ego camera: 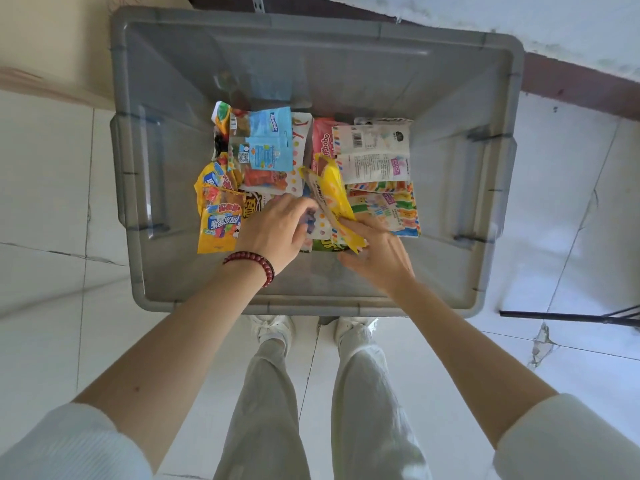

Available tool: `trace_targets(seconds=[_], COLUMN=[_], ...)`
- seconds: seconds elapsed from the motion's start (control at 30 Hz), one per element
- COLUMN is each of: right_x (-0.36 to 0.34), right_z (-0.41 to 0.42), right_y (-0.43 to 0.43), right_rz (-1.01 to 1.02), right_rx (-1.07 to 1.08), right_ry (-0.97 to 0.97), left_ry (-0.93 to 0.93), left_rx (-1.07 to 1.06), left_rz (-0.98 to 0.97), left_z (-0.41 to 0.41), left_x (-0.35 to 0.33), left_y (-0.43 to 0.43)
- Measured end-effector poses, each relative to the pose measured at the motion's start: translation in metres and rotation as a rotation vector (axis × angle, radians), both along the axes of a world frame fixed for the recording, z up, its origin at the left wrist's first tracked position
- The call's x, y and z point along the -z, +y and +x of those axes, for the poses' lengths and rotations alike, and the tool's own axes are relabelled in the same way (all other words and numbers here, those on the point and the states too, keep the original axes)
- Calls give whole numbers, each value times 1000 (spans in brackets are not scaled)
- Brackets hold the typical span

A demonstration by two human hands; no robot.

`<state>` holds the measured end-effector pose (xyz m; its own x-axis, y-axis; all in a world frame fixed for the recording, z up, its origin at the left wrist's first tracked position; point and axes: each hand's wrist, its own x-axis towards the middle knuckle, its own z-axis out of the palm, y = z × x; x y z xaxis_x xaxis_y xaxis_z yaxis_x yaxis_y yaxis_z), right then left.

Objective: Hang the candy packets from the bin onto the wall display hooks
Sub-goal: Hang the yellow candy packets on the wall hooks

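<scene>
Because these are thin film pouches of sweets, the candy packets [277, 157] should prove light, crinkly and rather slick, floppy in the middle and firmest along the sealed edges, so a pinch on the flat top seal looks the safest hold and would leave any hanging hole free for a hook; no such hole can be made out here. They lie in a loose overlapping pile on the bottom of the grey bin [498, 174], which stands on the tiled floor [48, 188], the heap filling the middle and spreading toward 3 and 9 o'clock. One yellow packet [334, 194] is tilted up out of the pile near its 6 o'clock edge. The right hand [379, 252] comes in from 5 o'clock of that packet and pinches its lower end, thumb on top and the other digits beneath. The left hand [272, 228], with a bead bracelet [254, 263] on its wrist, sits at 9 o'clock of it; its fingers [299, 207] curl down onto the packets just beside the yellow one, though whether they actually grip anything is hidden. Display hooks are out of view.
</scene>
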<state>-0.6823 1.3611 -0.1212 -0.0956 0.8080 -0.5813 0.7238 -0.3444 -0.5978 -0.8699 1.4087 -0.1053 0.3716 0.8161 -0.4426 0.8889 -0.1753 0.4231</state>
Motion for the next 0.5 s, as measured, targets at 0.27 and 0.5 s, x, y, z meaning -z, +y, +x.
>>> trace_targets(seconds=[0.27,0.5], right_x=[-7,-15], right_z=[-9,-18], right_y=[8,-2], right_rz=[120,-15], right_rx=[97,234], right_ry=[-62,121], left_ry=[-36,-38], left_rx=[67,143], left_rz=[129,217], left_z=[-11,-21], left_x=[0,-5], left_y=[-13,-26])
